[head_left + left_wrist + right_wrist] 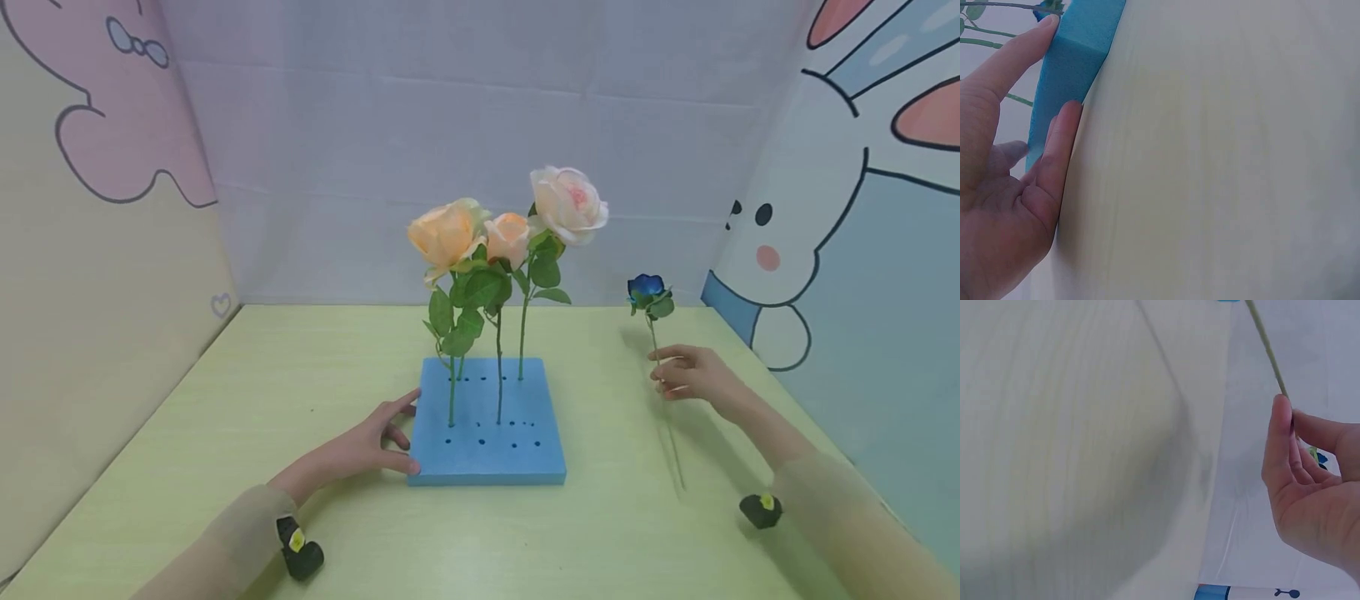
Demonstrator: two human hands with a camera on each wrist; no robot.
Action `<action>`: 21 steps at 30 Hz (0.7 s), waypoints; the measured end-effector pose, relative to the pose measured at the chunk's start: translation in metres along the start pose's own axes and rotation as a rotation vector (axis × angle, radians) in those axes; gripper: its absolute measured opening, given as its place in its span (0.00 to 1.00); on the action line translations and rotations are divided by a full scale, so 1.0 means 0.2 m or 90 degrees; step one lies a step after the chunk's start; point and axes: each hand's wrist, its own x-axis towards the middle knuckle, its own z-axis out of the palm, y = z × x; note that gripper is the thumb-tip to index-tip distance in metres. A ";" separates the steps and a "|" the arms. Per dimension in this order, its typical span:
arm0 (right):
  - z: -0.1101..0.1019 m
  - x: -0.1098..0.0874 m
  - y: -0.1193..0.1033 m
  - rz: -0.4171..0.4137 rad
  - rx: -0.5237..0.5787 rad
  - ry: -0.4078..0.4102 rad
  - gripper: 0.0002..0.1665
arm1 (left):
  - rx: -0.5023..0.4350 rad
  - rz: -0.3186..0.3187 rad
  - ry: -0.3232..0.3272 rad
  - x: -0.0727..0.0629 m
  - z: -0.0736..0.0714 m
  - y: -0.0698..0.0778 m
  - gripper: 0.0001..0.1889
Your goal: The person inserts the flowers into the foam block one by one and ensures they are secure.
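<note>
In the head view my right hand pinches the thin stem of a blue artificial rose to the right of the block. Its bloom points up and its stem slants down toward the table; the right wrist view shows the green stem between thumb and fingertips. My left hand touches the left side of a blue foam block, thumb and fingers spread along the edge. A large peach rose, a smaller peach rose and a pale pink rose stand upright in it.
Several small holes dot the top of the block. The pale yellow table meets a whitish cloth at the back. Panels with cartoon animals stand on both sides, a white rabbit on the right one. Dark bands sit on both wrists.
</note>
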 end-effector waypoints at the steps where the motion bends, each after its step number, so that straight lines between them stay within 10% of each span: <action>1: 0.01 -0.01 -0.02 -0.019 0.010 0.018 0.31 | 0.000 -0.002 0.000 0.00 0.00 0.00 0.58; 10: 0.17 -0.05 -0.20 -0.188 0.041 0.140 0.17 | 0.001 -0.015 0.005 -0.01 0.00 0.01 0.58; 21: 0.24 -0.08 -0.30 -0.253 0.071 0.149 0.12 | -0.002 -0.012 0.002 -0.01 0.01 0.01 0.58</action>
